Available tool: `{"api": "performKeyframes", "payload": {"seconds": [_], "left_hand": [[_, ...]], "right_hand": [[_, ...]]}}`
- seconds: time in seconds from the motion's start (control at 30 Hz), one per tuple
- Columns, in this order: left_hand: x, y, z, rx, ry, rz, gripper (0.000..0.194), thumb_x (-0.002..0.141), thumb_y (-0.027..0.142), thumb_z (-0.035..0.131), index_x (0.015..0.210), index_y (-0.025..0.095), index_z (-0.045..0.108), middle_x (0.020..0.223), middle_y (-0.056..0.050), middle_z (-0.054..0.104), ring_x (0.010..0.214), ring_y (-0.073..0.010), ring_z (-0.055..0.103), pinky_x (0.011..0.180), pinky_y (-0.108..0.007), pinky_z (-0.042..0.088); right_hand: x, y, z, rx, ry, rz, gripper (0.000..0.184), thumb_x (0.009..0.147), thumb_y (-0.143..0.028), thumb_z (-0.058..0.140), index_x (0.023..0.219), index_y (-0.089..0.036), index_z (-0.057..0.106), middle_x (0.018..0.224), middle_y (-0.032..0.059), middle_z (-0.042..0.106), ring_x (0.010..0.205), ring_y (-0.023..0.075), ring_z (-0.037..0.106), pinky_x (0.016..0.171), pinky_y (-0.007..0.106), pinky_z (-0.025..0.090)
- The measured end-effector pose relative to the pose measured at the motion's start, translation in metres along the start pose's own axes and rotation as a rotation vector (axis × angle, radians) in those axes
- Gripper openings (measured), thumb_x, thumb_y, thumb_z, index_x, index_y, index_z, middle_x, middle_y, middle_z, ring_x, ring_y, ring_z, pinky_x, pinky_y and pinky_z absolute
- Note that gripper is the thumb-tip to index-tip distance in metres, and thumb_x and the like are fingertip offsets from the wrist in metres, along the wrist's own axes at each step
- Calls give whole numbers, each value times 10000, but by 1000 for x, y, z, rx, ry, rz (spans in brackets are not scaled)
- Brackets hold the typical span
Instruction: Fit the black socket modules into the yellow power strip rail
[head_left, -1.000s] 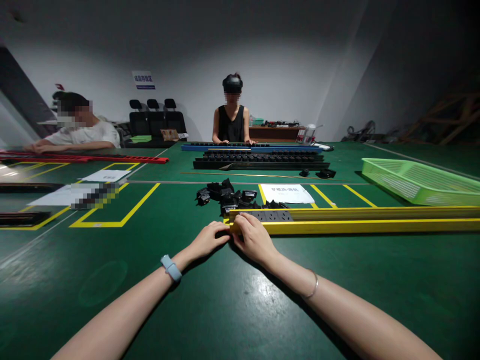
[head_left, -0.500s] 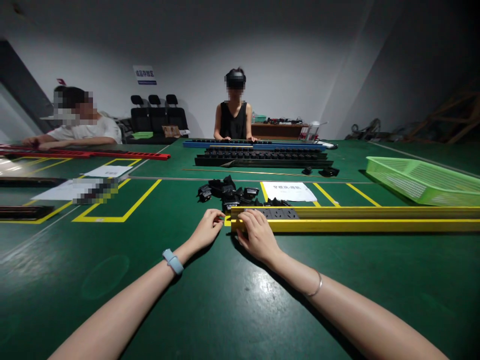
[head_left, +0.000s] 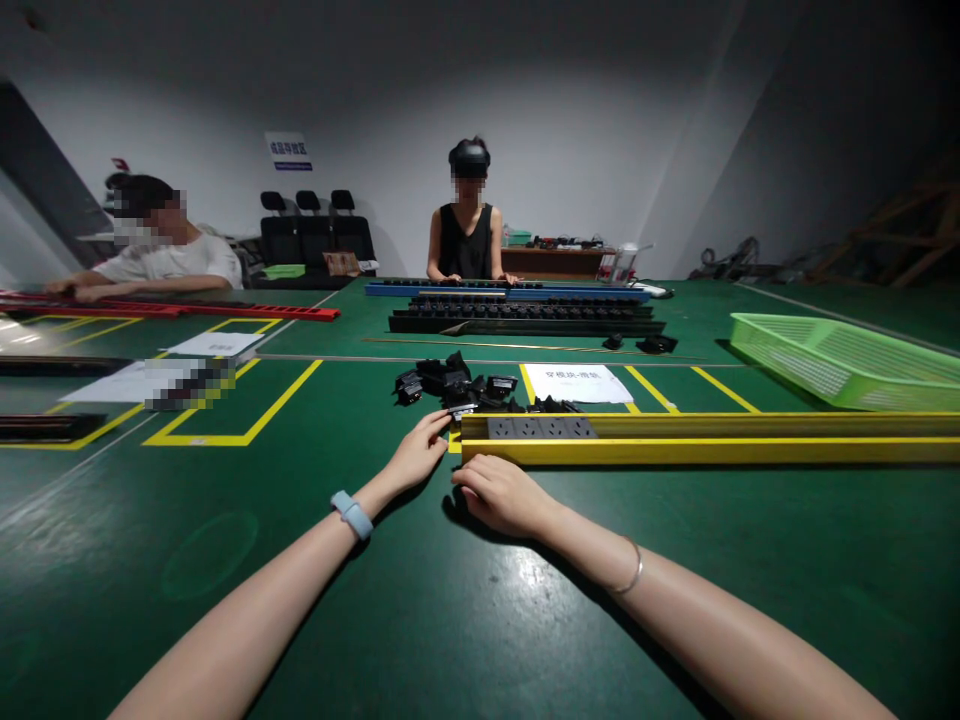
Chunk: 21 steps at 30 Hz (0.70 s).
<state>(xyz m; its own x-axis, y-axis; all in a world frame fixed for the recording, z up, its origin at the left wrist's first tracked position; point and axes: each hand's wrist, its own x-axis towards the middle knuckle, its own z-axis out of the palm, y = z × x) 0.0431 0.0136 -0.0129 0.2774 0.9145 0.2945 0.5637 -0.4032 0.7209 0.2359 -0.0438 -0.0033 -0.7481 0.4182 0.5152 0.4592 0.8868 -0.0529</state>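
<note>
A long yellow rail (head_left: 712,438) lies across the green table, with a few black socket modules (head_left: 541,428) seated at its left end. Just behind that end sits a heap of loose black socket modules (head_left: 457,386). My left hand (head_left: 417,453) reaches toward the heap, its fingertips pinched on one black module at the heap's near edge. My right hand (head_left: 499,494) rests on the table just in front of the rail's left end, fingers curled, holding nothing I can see.
A white paper label (head_left: 576,383) lies behind the rail. A green plastic basket (head_left: 840,362) stands at the right. Black and blue rails (head_left: 525,318) lie before a person opposite (head_left: 466,232). Another person (head_left: 161,255) sits at the left by red rails (head_left: 225,312).
My right hand has come off the rail's left end and dropped to the table in front of it. My left hand has moved forward from the rail end to the heap.
</note>
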Motion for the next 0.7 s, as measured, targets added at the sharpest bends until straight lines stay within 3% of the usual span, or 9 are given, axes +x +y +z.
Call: {"api": "performKeyframes", "payload": {"seconds": [0.1, 0.33, 0.43, 0.53, 0.7], "left_hand": [[-5, -1, 3, -11, 104, -3, 346, 841, 166, 456, 1140, 154, 629, 1318, -101, 554, 1152, -207, 569, 971, -364, 486], [-12, -3, -2, 5, 408, -9, 200, 844, 136, 438, 962, 185, 592, 1121, -84, 596, 1021, -200, 586, 841, -351, 510], [-12, -7, -2, 59, 493, -43, 159, 827, 122, 456, 942, 192, 541, 1066, -79, 583, 975, -205, 565, 894, -394, 477], [-11, -10, -1, 109, 488, -75, 239, 826, 149, 502, 1058, 201, 527, 1115, -90, 575, 1094, -241, 504, 984, -443, 417], [-11, -12, 1, 70, 360, -68, 403, 856, 222, 536, 1255, 226, 478, 1229, -99, 552, 1206, -244, 471, 1040, -434, 377]], "right_hand": [[-1, 1, 1, 25, -6, 30, 188, 878, -129, 443, 1028, -159, 552, 859, 68, 611, 795, 179, 528, 730, 296, 439], [-3, 1, 0, 35, -26, 50, 200, 869, -121, 459, 1043, -167, 545, 879, 68, 612, 815, 176, 535, 741, 286, 437], [-3, 2, 0, 35, -16, 55, 203, 868, -118, 464, 1048, -172, 541, 891, 71, 607, 825, 174, 537, 742, 282, 437], [-3, 2, 1, 35, -10, 58, 206, 864, -115, 470, 1049, -174, 537, 889, 70, 604, 825, 173, 539, 741, 280, 438], [-3, 1, 0, 39, -15, 57, 213, 856, -109, 472, 1049, -171, 537, 897, 72, 610, 832, 173, 544, 750, 281, 443]]}}
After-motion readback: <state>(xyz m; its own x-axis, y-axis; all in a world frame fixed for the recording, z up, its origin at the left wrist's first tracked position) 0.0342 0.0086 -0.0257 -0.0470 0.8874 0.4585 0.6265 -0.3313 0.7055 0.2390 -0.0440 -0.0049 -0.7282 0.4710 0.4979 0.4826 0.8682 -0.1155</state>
